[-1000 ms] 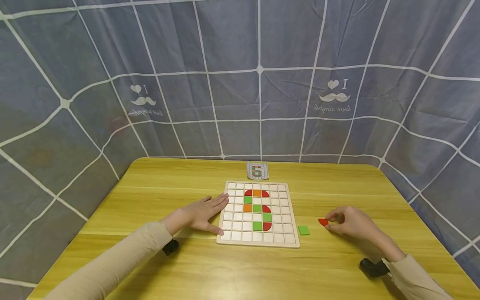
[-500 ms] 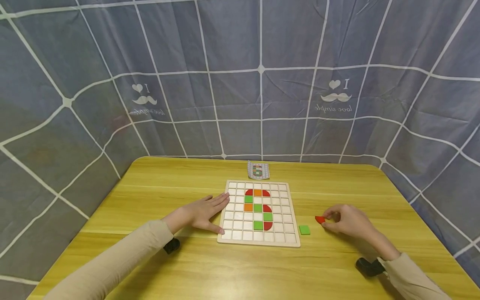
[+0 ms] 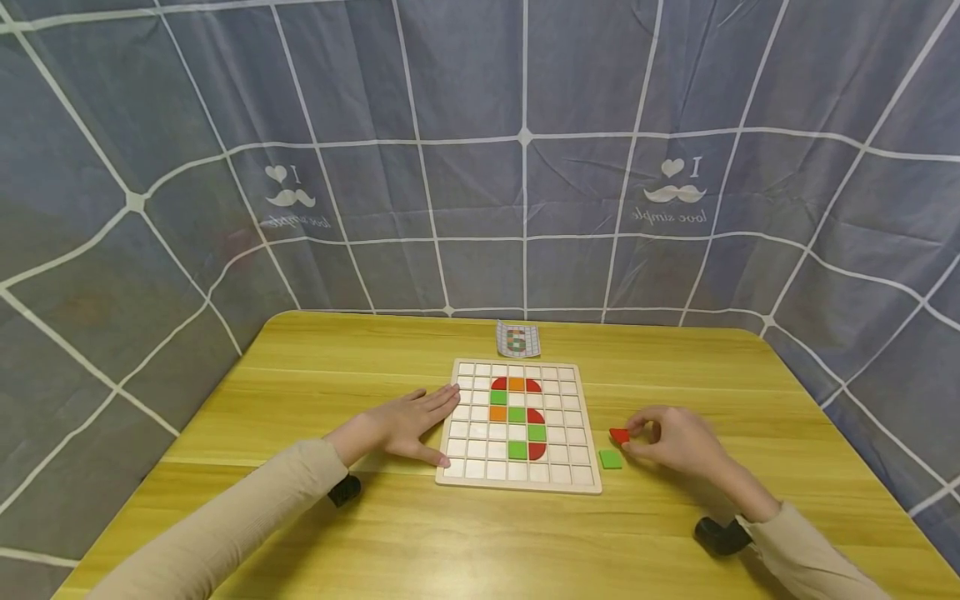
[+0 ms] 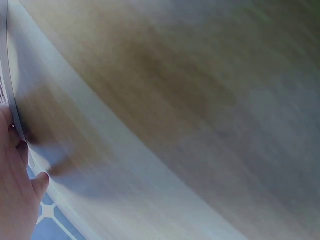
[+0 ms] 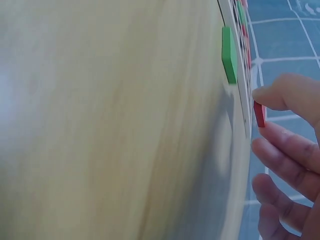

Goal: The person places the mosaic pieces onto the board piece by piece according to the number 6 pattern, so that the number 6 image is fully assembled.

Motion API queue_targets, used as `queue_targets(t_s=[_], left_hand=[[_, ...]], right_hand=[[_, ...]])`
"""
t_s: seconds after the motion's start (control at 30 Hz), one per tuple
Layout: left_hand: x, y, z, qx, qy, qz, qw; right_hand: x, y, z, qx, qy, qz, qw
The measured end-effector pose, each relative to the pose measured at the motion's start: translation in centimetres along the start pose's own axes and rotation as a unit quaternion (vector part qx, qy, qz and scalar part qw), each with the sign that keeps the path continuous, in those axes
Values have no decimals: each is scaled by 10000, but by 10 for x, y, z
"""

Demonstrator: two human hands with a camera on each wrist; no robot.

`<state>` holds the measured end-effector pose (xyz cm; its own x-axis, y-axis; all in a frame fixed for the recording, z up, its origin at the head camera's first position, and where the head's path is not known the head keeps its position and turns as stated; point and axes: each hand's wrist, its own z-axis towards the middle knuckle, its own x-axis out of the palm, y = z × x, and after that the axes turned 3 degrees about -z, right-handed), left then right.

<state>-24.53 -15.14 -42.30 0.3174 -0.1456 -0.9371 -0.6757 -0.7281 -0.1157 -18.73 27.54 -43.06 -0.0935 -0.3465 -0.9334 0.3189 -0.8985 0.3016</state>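
Note:
A pale wooden grid board (image 3: 465, 476) lies mid-table, with red rounded tiles, green squares and orange squares set in some of its cells. My left hand (image 3: 405, 427) rests with spread fingers on the board's left edge; in the left wrist view only part of that hand (image 4: 17, 185) shows at the far left. Right of the board, my right hand (image 3: 675, 442) pinches a red rounded tile (image 3: 619, 435) between thumb and fingers. The same red tile (image 5: 259, 114) shows edge-on in the right wrist view. Just below it on the table lies a green square tile (image 3: 611, 459), close to the board's right edge.
Behind the board lies a small printed card (image 3: 517, 340) with a coloured grid pattern. The yellow wooden table (image 3: 360, 350) reaches back to a grey curtain (image 3: 480, 192) with white lines, which surrounds its far side and both flanks.
My right hand has carried the red tile leftward, closer to the board and nearly over the green square. My left hand stays on the board's edge.

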Motion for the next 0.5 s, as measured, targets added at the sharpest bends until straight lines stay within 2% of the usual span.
queue_targets(t_s=[0.5], left_hand=[[-2,0,0,-17,32,-83,10000]], right_hand=[[6,29,8,-187,145,217,9995]])
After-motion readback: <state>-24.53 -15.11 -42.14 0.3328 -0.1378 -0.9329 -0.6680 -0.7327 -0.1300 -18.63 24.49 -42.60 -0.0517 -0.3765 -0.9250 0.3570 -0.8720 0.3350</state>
